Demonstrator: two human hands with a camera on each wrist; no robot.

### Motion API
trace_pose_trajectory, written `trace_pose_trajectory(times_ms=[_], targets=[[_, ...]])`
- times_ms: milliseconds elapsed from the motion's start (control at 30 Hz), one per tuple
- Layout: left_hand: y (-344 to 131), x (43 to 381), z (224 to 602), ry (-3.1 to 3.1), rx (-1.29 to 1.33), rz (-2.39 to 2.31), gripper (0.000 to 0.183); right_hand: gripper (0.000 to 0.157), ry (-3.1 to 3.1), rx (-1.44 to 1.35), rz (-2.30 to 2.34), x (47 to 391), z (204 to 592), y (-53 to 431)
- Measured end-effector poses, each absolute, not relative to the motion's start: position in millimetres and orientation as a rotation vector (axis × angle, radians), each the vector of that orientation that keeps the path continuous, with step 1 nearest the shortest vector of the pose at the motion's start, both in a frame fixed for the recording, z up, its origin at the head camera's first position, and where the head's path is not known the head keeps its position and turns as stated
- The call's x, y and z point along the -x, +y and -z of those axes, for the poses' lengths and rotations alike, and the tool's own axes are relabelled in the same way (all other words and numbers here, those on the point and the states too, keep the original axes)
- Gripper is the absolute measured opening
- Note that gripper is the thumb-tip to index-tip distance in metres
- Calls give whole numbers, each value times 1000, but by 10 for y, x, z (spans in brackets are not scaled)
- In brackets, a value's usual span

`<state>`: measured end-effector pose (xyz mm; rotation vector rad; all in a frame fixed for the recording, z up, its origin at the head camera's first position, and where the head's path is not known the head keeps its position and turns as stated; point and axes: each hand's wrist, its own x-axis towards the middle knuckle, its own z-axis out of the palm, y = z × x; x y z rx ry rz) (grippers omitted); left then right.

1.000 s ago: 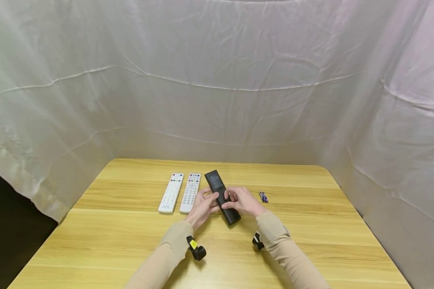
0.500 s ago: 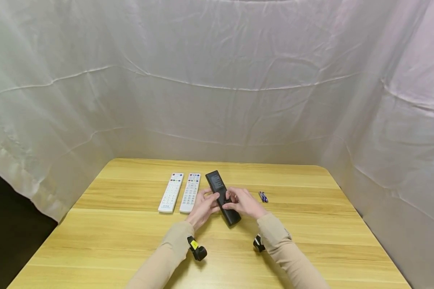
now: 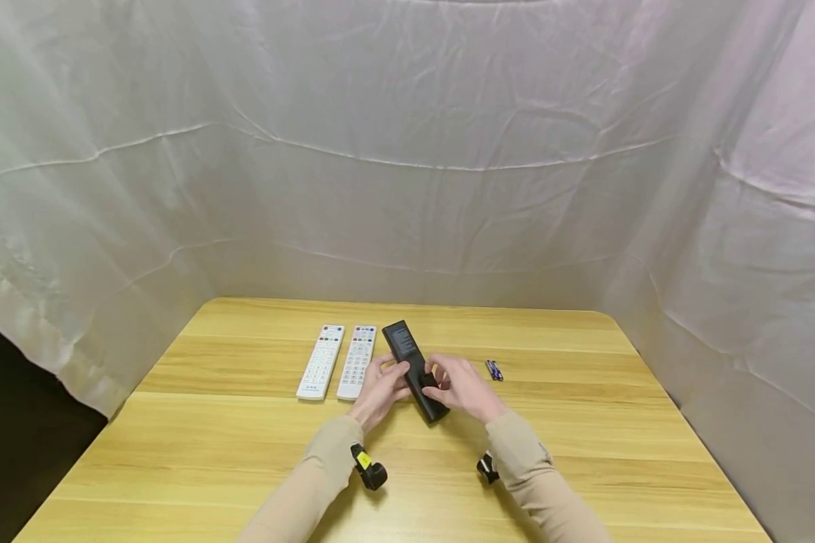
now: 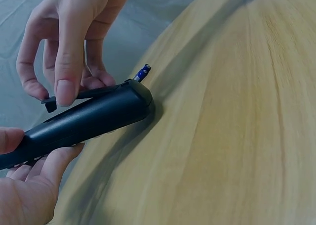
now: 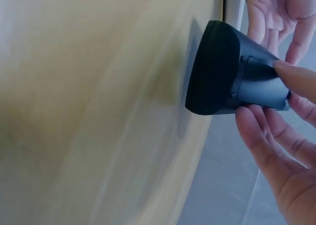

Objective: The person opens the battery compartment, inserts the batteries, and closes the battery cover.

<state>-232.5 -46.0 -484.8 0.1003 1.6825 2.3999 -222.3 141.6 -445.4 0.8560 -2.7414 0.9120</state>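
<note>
My left hand (image 3: 379, 392) grips a black remote control (image 3: 404, 343) by its sides, back face up with a printed label at the far end. In the left wrist view the remote (image 4: 98, 117) is held above the table. My right hand (image 3: 467, 388) pinches the battery cover (image 4: 89, 93) at its tabbed end. That end stands raised off the remote's back, while the other end stays near the remote's near end. The right wrist view shows the cover (image 5: 261, 84) between thumb and fingers. What lies beneath the cover is hidden.
Two white remote controls (image 3: 321, 363) lie side by side left of my hands, buttons up. A pair of blue batteries (image 3: 494, 370) lies to the right of my right hand. The wooden table (image 3: 244, 430) has grey cloth hanging behind and at its sides.
The battery cover has come up off the remote's back at one end, in my right hand's fingers. The remote has shifted slightly left; the right hand has turned a little.
</note>
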Motion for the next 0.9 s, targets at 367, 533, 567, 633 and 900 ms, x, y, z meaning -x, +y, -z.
trace_pose_trajectory(times_ms=[367, 533, 567, 633, 900], targets=[[-458, 2318, 4870, 1688, -75, -2409, 44, 23, -2642, -855, -971, 2164, 4509, 1437], [-474, 2314, 4879, 1697, -82, -2411, 45, 22, -2625, -820, -1037, 2153, 4537, 1456], [-478, 2313, 4880, 1698, -81, -2413, 45, 22, -2625, -811, -1044, 2152, 4543, 1461], [-485, 2311, 4884, 1701, -78, -2415, 45, 23, -2625, -794, -1047, 2148, 4546, 1474], [-501, 2307, 4889, 1697, -40, -2414, 45, 23, -2639, -740, -1037, 2139, 4545, 1552]])
